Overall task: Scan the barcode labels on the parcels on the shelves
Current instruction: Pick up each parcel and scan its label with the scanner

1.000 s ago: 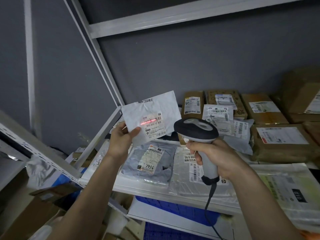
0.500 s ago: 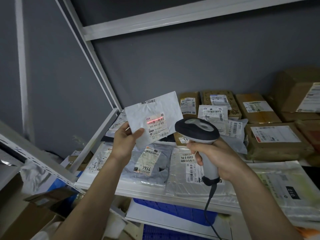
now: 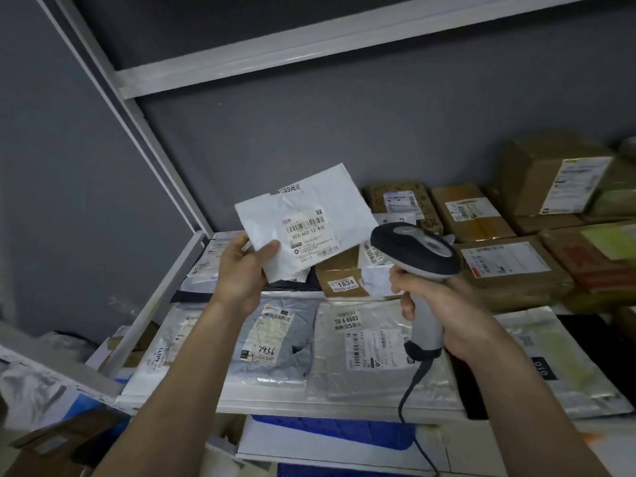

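Observation:
My left hand (image 3: 241, 270) holds a flat white mailer parcel (image 3: 330, 201) by its lower left corner, label side toward me, above the shelf. Its barcode label (image 3: 309, 239) shows no red scan line. My right hand (image 3: 444, 311) grips the handle of a corded grey barcode scanner (image 3: 416, 251), whose dark head points at the mailer from the right. On the shelf below lie flat bag parcels: a grey one marked 7936 (image 3: 275, 342) and a clear one (image 3: 364, 346). A small brown box marked 1834 (image 3: 344, 282) sits behind them.
Several brown cardboard boxes (image 3: 509, 266) with labels fill the back right of the white metal shelf (image 3: 309, 406). A shelf post (image 3: 151, 146) slants on the left, an upper shelf (image 3: 309, 49) overhead. Blue crates (image 3: 330, 432) sit on the lower level.
The red scan line on the mailer's barcode has gone out. The view has shifted left, so the shelf parcels sit further right; both hands keep their hold.

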